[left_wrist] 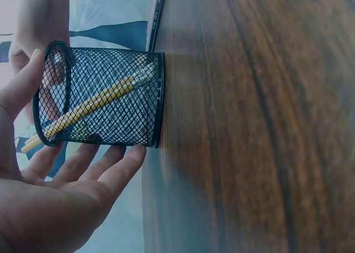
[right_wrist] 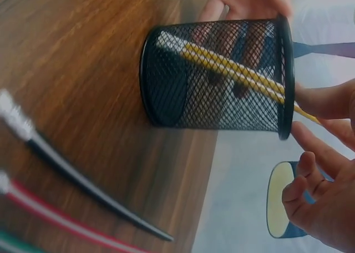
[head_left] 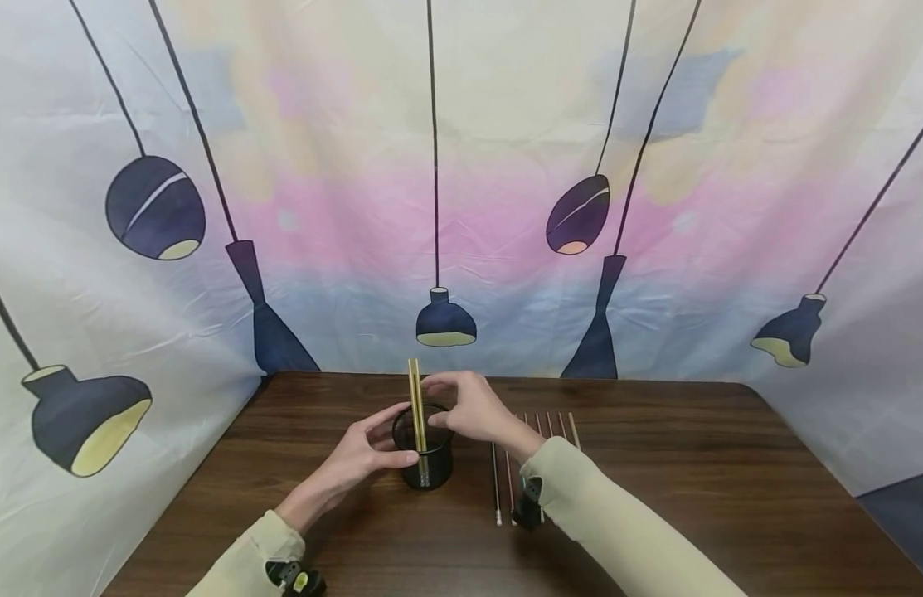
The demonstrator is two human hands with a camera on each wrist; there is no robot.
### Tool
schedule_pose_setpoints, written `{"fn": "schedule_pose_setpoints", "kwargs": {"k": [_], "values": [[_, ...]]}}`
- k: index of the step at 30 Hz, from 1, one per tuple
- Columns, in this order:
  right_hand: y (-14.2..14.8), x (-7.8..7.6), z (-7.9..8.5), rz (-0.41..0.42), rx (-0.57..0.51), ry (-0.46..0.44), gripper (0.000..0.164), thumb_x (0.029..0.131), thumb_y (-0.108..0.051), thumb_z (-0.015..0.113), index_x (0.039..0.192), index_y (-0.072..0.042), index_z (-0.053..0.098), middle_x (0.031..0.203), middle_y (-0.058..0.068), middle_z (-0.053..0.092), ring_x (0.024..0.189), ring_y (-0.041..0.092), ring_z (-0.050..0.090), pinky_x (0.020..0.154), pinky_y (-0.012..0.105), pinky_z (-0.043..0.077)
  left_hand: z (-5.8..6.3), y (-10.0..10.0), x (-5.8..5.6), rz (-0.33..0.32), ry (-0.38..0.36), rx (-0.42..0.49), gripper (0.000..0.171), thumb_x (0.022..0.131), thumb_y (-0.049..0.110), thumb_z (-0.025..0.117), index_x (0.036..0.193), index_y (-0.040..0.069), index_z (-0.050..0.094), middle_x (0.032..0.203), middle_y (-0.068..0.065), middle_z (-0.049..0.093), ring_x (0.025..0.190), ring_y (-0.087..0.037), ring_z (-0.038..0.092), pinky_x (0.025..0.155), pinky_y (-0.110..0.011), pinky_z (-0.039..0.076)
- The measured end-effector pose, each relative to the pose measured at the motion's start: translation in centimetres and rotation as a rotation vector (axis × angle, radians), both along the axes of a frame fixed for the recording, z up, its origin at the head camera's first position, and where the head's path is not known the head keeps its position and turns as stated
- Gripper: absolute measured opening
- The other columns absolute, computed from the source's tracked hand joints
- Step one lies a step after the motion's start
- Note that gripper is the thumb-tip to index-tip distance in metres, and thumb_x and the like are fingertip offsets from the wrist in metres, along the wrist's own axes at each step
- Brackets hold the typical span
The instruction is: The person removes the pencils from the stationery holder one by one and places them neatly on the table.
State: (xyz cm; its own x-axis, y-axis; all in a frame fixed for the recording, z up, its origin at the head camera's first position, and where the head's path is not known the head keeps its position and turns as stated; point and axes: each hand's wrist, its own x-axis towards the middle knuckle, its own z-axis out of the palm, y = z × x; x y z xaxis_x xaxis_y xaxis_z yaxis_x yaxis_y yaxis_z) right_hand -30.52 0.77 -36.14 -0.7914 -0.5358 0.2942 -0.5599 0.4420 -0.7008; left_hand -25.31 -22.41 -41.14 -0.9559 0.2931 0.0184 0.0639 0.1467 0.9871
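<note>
A black wire-mesh pencil cup stands upright on the table. Two yellow pencils lean inside it, white ends down, tops sticking out above the rim. My left hand holds the cup from the left, thumb at the near rim and fingers round the far side. Over the cup's right rim is my right hand, its thumb and fingers spread loosely beside the yellow pencils. The right wrist view shows those fingers apart, close to the rim, with nothing pinched between them.
Right of the cup, several pencils lie side by side on the brown wood table, among them a black pencil, a red pencil and a green pencil. My right forearm partly covers the row. A lamp-printed cloth hangs behind.
</note>
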Motion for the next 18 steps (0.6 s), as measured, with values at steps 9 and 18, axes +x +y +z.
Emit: {"fn": "schedule_pose_setpoints", "kwargs": {"k": [9, 18], "values": [[-1.6, -0.3, -0.5, -0.025, -0.008, 0.004, 0.047, 0.086, 0.0, 0.085, 0.13, -0.013, 0.074, 0.121, 0.005, 0.075, 0.12, 0.025, 0.066, 0.102, 0.047, 0.051, 0.0, 0.1, 0.1, 0.01, 0.008, -0.004, 0.084, 0.094, 0.012, 0.081, 0.164, 0.006, 0.036, 0.156, -0.027, 0.047, 0.139, -0.047, 0.051, 0.102, -0.048, 0.053], [-1.7, -0.5, -1.1, -0.064, -0.059, 0.027, 0.038, 0.087, -0.002, 0.085, 0.123, -0.011, 0.076, 0.108, 0.0, 0.074, 0.11, 0.025, 0.067, 0.097, 0.047, 0.052, 0.2, 0.2, 0.3, 0.003, 0.017, 0.006, 0.085, 0.094, 0.011, 0.081, 0.165, 0.004, 0.035, 0.158, -0.028, 0.044, 0.14, -0.048, 0.049, 0.103, -0.048, 0.052]]}}
